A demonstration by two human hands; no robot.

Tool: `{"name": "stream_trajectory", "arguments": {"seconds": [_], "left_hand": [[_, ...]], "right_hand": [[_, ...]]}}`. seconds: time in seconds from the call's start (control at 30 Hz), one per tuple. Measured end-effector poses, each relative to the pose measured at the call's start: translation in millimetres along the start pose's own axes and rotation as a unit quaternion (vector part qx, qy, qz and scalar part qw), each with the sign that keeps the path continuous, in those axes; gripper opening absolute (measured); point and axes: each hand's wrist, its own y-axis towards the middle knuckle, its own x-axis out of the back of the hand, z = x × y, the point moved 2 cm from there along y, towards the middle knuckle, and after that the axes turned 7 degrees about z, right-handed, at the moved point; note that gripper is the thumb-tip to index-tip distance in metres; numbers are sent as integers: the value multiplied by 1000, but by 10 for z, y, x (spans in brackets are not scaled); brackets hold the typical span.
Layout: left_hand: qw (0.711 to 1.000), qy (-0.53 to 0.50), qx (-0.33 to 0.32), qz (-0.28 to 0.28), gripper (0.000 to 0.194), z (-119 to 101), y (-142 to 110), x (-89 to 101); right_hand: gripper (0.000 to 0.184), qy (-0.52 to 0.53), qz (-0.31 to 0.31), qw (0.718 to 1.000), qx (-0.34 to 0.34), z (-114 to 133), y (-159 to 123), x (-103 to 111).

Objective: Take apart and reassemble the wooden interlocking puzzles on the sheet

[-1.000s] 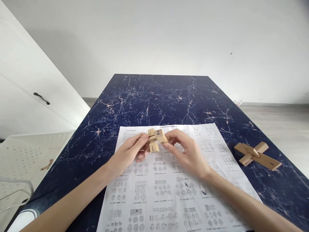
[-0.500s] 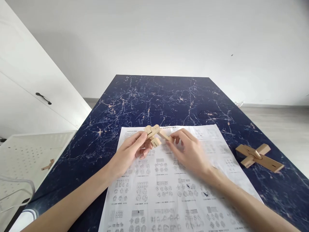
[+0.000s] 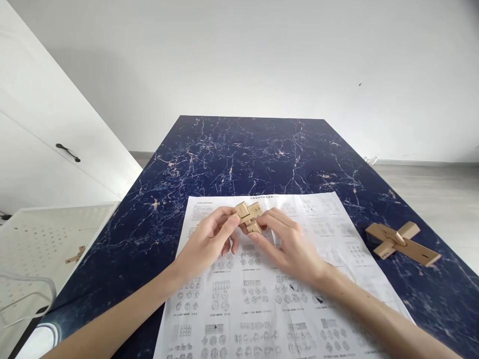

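Several light wooden puzzle pieces (image 3: pixel 249 212) are joined in a small cluster held above the upper part of a printed sheet (image 3: pixel 232 309). My left hand (image 3: pixel 211 232) pinches the cluster's left side between thumb and fingers. On the other side, my right hand (image 3: pixel 286 237) has its fingertips closed on the cluster's right and lower end. Dark slots or marks show on the upper blocks. The fingers cover part of the joint, so how the pieces interlock there cannot be seen.
At the right edge of the dark blue marbled table (image 3: pixel 239 154) lies a cross-shaped wooden assembly (image 3: pixel 402 243). A smaller wooden piece (image 3: pixel 76 255) rests on a white perforated surface (image 3: pixel 30 239) at lower left. A white cabinet (image 3: pixel 56 124) stands left of the table.
The cluster has turned and shifted slightly right. My right hand has moved in against it, and the stick-like piece that stuck out toward that hand no longer shows.
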Motion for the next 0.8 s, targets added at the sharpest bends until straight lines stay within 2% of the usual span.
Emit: {"name": "stream_trajectory", "arguments": {"seconds": [0.17, 0.27, 0.37, 0.47, 0.53, 0.6, 0.63, 0.7, 0.8], "left_hand": [[998, -46, -29, 41, 36, 7, 10, 20], [993, -76, -31, 86, 37, 5, 16, 23], [985, -107, -25, 133, 37, -5, 2, 9], [983, -113, -40, 142, 36, -18, -26, 10], [992, -57, -53, 102, 34, -16, -42, 31], [997, 54, -59, 11, 29, 0, -53, 68], [990, 121, -65, -42, 26, 10, -58, 89], [955, 249, -92, -130, 21, 36, -68, 124], [891, 386, -149, -187, 15, 92, -69, 157]], "right_hand": [[20, 40, 16, 999, -10, 23, 0, 13], [21, 51, 24, 998, -7, 12, 3, 26], [23, 52, 11, 998, -19, -45, 0, 38], [22, 43, -11, 997, -60, -127, -5, 58], [22, 11, -36, 995, -90, -180, -5, 78], [22, -38, -56, 992, -106, -228, -4, 95], [21, -61, -59, 990, -111, -254, -4, 100], [20, -93, -57, 987, -120, -310, -7, 103], [19, -127, -56, 981, -137, -386, -20, 105]]}}
